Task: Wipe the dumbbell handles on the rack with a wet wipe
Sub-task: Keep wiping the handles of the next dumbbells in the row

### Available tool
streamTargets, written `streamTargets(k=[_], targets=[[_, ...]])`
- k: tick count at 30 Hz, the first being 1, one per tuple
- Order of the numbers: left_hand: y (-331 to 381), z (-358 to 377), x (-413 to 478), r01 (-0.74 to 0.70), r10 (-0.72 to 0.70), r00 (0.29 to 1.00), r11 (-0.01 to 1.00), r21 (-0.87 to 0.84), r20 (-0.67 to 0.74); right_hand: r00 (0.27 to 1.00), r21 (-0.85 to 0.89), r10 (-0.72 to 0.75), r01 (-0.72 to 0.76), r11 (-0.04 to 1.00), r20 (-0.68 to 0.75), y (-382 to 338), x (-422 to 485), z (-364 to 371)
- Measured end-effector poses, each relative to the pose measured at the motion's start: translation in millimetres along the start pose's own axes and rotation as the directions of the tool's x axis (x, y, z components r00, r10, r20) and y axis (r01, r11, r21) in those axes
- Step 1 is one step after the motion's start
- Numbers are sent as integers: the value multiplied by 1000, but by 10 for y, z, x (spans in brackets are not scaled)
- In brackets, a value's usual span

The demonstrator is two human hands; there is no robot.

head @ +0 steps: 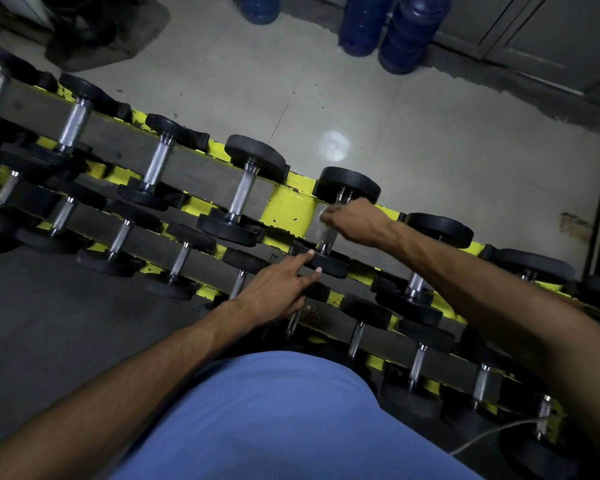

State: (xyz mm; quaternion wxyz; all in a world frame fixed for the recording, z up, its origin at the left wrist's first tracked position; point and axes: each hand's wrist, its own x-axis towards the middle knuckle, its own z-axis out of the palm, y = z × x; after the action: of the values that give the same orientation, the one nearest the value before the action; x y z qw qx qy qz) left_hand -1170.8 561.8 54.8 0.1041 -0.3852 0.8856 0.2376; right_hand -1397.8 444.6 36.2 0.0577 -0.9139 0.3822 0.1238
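Yellow rack (pixel 288 206), two tiers; black dumbbells (pixel 243 192) lying crosswise in rows.

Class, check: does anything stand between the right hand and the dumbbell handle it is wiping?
Nothing visible does. The right hand is curled on the dumbbell handle. The left hand only touches that dumbbell's near head, below the grip.

A plain, smooth blue fabric garment (pixel 274 420) is worn over the torso. The left forearm (pixel 146 368) and right forearm (pixel 482 289) are left bare, and the left hand (pixel 274 292) and right hand (pixel 355 221) are uncovered.
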Motion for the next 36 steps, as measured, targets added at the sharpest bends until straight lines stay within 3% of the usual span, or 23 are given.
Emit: streamTargets(k=[3, 7, 9, 12, 17, 23, 27, 28, 31, 33, 36], targets=[[-16, 1, -4, -1, 1, 1000, 1000, -6, -9, 987, 5, 157, -157, 988, -31, 137, 33, -4], [-6, -13, -5, -7, 7, 1000, 1000, 1, -8, 984, 98, -63, 47, 994, 168, -171, 46, 118], [-4, -10, -4, -3, 3, 1000, 1000, 1, -12, 970, 75, -46, 29, 997, 240, -161, 161, 78], [-18, 7, -7, 0, 0, 1000, 1000, 1, -11, 965, -58, 97, -85, 995, 244, -30, 282, -1], [-9, 36, 6, 5, -5, 1000, 1000, 6, 7, 943, 48, -40, 25, 999, 332, -221, 262, 86], [-27, 42, -5, 10, -10, 1000, 1000, -2, 7, 952, -51, 266, -261, 964, 153, 25, 233, -4], [-25, 42, 11, -4, 4, 1000, 1000, 5, 0, 948, 118, 45, -87, 989, 316, -217, 138, 67], [-30, 38, 15, -7, 7, 1000, 1000, 3, -7, 953, 107, 44, -79, 991, 299, -189, 134, 59], [-56, 40, 0, -11, 11, 1000, 1000, -4, -18, 978, 11, 196, -197, 980, 64, -22, 78, 50], [-58, 53, -7, -7, 7, 1000, 1000, -10, -14, 974, 1, 211, -212, 977, -80, -41, -56, 163], [-58, 60, 2, -2, 2, 1000, 1000, -16, -9, 953, 235, 241, -195, 952, -182, -253, -286, 434]])
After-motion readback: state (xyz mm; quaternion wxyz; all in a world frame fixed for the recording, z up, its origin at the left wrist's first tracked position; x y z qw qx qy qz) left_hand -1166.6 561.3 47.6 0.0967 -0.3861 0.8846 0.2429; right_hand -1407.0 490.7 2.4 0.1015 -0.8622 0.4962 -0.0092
